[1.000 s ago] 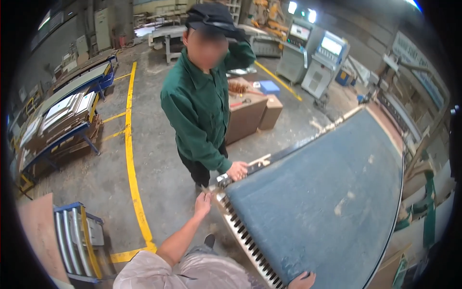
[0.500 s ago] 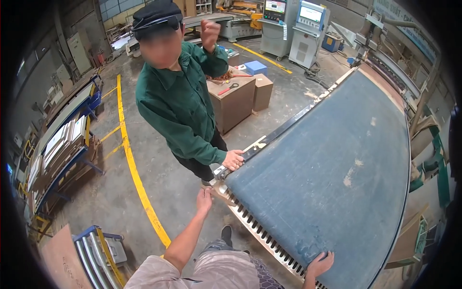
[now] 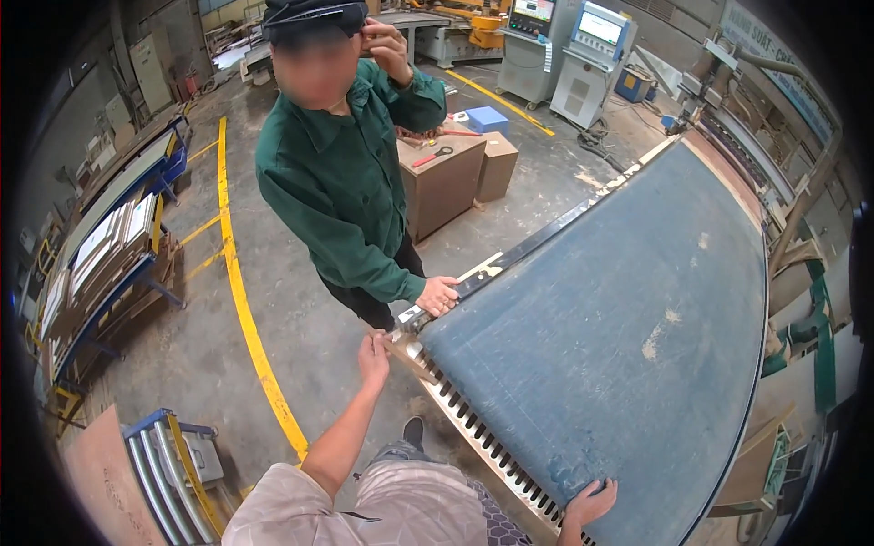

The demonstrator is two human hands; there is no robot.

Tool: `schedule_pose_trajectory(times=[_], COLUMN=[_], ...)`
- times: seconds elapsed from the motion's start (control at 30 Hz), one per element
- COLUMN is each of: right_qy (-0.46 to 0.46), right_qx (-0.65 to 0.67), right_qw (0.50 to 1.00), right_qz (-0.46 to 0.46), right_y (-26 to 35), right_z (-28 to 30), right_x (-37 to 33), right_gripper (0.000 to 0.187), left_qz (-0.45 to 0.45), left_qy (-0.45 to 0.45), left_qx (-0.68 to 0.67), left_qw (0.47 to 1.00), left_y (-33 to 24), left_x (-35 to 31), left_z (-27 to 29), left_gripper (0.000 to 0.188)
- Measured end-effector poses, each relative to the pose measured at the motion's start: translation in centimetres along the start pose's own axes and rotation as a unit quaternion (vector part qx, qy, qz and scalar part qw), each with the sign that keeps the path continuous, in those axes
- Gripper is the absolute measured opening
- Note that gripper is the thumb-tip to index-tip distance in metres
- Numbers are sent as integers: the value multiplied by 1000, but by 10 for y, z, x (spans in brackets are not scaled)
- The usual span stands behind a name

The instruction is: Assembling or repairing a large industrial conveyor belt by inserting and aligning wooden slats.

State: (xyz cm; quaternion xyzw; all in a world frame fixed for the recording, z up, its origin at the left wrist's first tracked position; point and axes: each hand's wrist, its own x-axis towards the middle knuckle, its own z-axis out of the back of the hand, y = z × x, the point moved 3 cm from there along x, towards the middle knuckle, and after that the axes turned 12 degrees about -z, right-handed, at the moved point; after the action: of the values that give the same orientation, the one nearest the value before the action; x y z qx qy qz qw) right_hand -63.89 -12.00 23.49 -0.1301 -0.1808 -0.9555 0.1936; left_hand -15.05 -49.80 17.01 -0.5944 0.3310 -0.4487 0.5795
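Note:
My left hand (image 3: 374, 360) reaches to the near left corner of a long conveyor table. Its fingers are closed on the end of a thin brown wooden strip (image 3: 411, 361), which slants along the table's slotted front edge (image 3: 487, 435). My right hand (image 3: 592, 502) rests on the near edge of the blue-grey belt (image 3: 583, 355), its fingers laid over the surface and holding nothing. Dusty pale patches mark the belt. Beside the left corner stands a co-worker in a green shirt (image 3: 341, 164), one hand (image 3: 438, 296) on the table's side rail.
Brown boxes (image 3: 442, 187) with a red-handled tool on top stand behind the co-worker. Control cabinets (image 3: 590, 68) are farther back. At left are a rack of stacked panels (image 3: 114, 246) and a yellow floor line (image 3: 238, 300). A roller cart (image 3: 168, 473) sits lower left.
The co-worker's raised hand has come to the side of the cap. My left hand has shifted slightly away from the corner, with the strip's end. My right hand stays on the belt.

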Motion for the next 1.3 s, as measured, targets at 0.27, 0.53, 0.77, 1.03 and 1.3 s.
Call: schedule_pose_trajectory(times=[0.27,0.53,0.77,1.03,1.3], right_qy=[11,4,-76,-177,-28], right_qx=[6,14,43,-7,35], right_qw=[1000,1000,988,967,998], right_qz=[-6,-1,128,182,41], right_y=[7,23,59,0,0], right_z=[5,0,9,62,-15], right_x=[1,2,1,-20,9], right_gripper=[40,40,34,26,41], left_qz=[-9,-39,-59,-52,-34], left_qy=[-1,-16,-46,-25,7], left_qx=[17,33,62,64,-17], left_qw=[1000,999,995,996,999], left_y=[-12,-7,5,3,-21], left_x=[-5,8,-11,-24,6], left_z=[-1,-4,8,7,-4], left_gripper=[31,29,29,31,29])
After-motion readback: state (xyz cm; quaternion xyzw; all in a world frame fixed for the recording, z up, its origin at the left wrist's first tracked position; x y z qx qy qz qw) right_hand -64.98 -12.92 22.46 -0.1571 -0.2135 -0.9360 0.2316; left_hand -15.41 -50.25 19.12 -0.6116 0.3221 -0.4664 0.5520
